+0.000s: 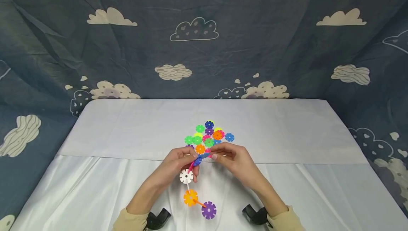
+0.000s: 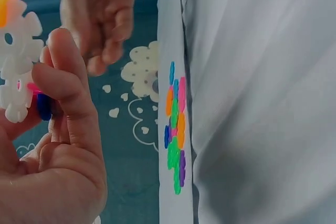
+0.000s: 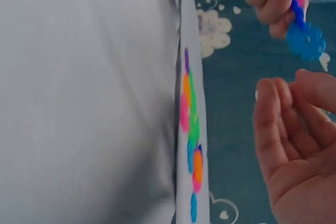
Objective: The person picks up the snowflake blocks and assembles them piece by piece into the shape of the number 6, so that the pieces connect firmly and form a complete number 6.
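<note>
In the head view, my left hand [image 1: 180, 160] pinches a linked chain of notched plastic discs near its dark blue disc [image 1: 197, 160]. From there the chain hangs down through a pink disc, a white disc [image 1: 186, 176] and an orange disc [image 1: 190, 198] to a purple disc [image 1: 208, 210] at its lower end. A light blue disc [image 3: 306, 41] tips the other end, beyond the left fingers. My right hand [image 1: 234, 158] is beside that tip; the right wrist view shows its loosely bent fingers [image 3: 269, 124] apart from the disc, with nothing between them.
Behind the hands, a loose cluster of colourful discs [image 1: 208, 142] lies on the white-covered table [image 1: 287, 128]. A dark cloth with printed clouds [image 1: 197, 54] hangs behind and at the sides. Black wrist mounts [image 1: 158, 219] sit at both sleeves.
</note>
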`<state>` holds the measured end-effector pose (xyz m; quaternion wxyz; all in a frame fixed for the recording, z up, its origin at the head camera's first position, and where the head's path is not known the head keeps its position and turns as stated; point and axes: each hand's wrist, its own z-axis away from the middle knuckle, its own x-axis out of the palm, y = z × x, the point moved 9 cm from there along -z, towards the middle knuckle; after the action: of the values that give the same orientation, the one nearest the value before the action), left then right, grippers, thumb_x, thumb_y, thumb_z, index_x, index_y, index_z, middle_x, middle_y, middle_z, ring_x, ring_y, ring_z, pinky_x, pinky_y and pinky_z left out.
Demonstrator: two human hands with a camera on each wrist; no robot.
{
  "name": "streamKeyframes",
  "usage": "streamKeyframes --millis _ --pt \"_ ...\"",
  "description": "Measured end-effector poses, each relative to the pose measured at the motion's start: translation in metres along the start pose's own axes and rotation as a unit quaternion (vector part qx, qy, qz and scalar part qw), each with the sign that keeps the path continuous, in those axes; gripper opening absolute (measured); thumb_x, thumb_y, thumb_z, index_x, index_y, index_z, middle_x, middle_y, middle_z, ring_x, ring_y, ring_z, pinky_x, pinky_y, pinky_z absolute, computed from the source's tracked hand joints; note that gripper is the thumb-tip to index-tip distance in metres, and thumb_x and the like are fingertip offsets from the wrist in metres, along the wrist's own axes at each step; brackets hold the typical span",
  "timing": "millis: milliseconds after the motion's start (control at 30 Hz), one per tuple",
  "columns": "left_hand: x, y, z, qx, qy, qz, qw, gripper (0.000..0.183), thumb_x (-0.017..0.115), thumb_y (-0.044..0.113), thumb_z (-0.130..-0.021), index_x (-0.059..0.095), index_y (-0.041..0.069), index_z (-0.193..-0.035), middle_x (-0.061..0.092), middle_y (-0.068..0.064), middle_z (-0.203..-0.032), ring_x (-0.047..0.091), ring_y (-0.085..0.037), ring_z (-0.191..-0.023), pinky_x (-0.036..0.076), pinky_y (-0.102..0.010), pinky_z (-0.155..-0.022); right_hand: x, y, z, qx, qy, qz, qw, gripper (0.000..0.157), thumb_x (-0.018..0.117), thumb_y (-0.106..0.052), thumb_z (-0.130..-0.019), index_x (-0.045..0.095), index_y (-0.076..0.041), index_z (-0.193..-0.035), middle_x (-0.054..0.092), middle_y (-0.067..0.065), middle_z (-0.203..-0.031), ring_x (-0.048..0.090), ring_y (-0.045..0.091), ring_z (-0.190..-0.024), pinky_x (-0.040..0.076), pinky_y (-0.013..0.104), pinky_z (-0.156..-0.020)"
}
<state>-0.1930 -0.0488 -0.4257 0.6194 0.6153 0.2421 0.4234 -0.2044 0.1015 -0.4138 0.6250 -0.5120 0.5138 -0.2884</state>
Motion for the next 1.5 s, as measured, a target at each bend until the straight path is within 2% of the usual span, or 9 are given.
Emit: streamKeyframes --millis 133,333,500,633,800,1033,1167,1300,1500 --pt "-0.005 0.002 0.000 -0.004 0.011 -0.002 0.9999 0.021 0.046 0.013 -0.102 0.054 -0.004 -0.092 0.063 -0.011 -0.069 0.064 -0.019 -0.056 0.051 -0.024 -0.056 -0.006 0.011 -0.010 0.005 -0.012 0.060 0.998 0.022 0.070 -0.010 -0.092 0.070 -0.006 -0.113 0.071 0.005 -0.105 0.067 0.022 -0.092 0.055 0.029 -0.080" --pt "-0.012 0.000 0.000 -0.014 0.038 -0.001 0.9992 0.025 0.048 0.016 -0.103 0.053 -0.008 -0.095 0.062 -0.010 -0.070 0.063 -0.018 -0.055 0.053 -0.025 -0.057 -0.005 0.025 -0.032 0.002 -0.052 0.169 0.984 0.021 0.072 -0.009 -0.089 0.072 -0.011 -0.110 0.069 -0.005 -0.099 0.062 0.012 -0.088 0.054 0.029 -0.080" --pt "-0.013 -0.001 0.001 -0.019 0.047 0.006 0.9987 0.026 0.049 0.016 -0.103 0.053 -0.008 -0.096 0.061 -0.009 -0.070 0.061 -0.017 -0.054 0.053 -0.026 -0.057 0.004 0.031 -0.048 -0.027 -0.116 0.190 0.975 0.026 0.070 -0.003 -0.087 0.072 -0.010 -0.112 0.067 -0.003 -0.096 0.057 0.014 -0.080 0.051 0.027 -0.074" --pt "-0.013 -0.002 0.001 -0.020 0.047 0.013 0.9986 0.025 0.050 0.017 -0.102 0.054 -0.006 -0.094 0.061 -0.009 -0.069 0.061 -0.017 -0.054 0.053 -0.026 -0.057 0.009 0.036 -0.054 -0.018 -0.154 0.200 0.968 0.031 0.074 -0.003 -0.085 0.073 -0.014 -0.114 0.064 -0.003 -0.099 0.053 0.015 -0.079 0.049 0.026 -0.069" --pt "-0.013 -0.002 0.001 -0.021 0.048 0.011 0.9986 0.025 0.050 0.017 -0.102 0.054 -0.007 -0.095 0.062 -0.009 -0.069 0.062 -0.017 -0.054 0.053 -0.026 -0.057 0.012 0.037 -0.056 -0.006 -0.174 0.207 0.963 0.031 0.078 -0.004 -0.083 0.073 -0.015 -0.112 0.062 -0.002 -0.098 0.053 0.016 -0.079 0.049 0.026 -0.068" --pt "-0.013 -0.001 0.001 -0.024 0.054 0.008 0.9982 0.025 0.048 0.016 -0.103 0.055 -0.007 -0.096 0.062 -0.009 -0.070 0.061 -0.018 -0.054 0.054 -0.027 -0.058 0.012 0.032 -0.053 -0.021 -0.156 0.209 0.965 0.026 0.079 -0.002 -0.081 0.066 -0.014 -0.101 0.059 0.001 -0.084 0.053 0.017 -0.076 0.050 0.026 -0.068" --pt "-0.013 0.000 0.002 -0.023 0.051 0.013 0.9983 0.027 0.048 0.016 -0.103 0.053 -0.011 -0.099 0.062 -0.009 -0.071 0.061 -0.018 -0.054 0.054 -0.028 -0.059 0.008 0.028 -0.049 -0.008 -0.131 0.213 0.968 0.023 0.078 -0.003 -0.083 0.067 -0.017 -0.098 0.060 -0.002 -0.081 0.055 0.016 -0.077 0.050 0.029 -0.069" --pt "-0.013 0.000 0.002 -0.024 0.048 0.017 0.9984 0.023 0.048 0.016 -0.103 0.054 -0.006 -0.097 0.062 -0.009 -0.070 0.061 -0.018 -0.054 0.055 -0.028 -0.059 0.008 0.022 -0.040 0.004 -0.117 0.191 0.975 0.017 0.076 -0.005 -0.085 0.070 -0.016 -0.096 0.060 -0.004 -0.080 0.056 0.016 -0.076 0.051 0.029 -0.068" --pt "-0.012 0.000 0.002 -0.022 0.046 0.022 0.9985 0.022 0.048 0.015 -0.103 0.054 -0.006 -0.095 0.062 -0.009 -0.069 0.061 -0.018 -0.053 0.054 -0.027 -0.058 -0.002 0.007 -0.025 0.019 -0.051 0.161 0.985 0.013 0.076 -0.010 -0.086 0.071 -0.017 -0.095 0.062 -0.005 -0.080 0.057 0.016 -0.074 0.052 0.028 -0.064"
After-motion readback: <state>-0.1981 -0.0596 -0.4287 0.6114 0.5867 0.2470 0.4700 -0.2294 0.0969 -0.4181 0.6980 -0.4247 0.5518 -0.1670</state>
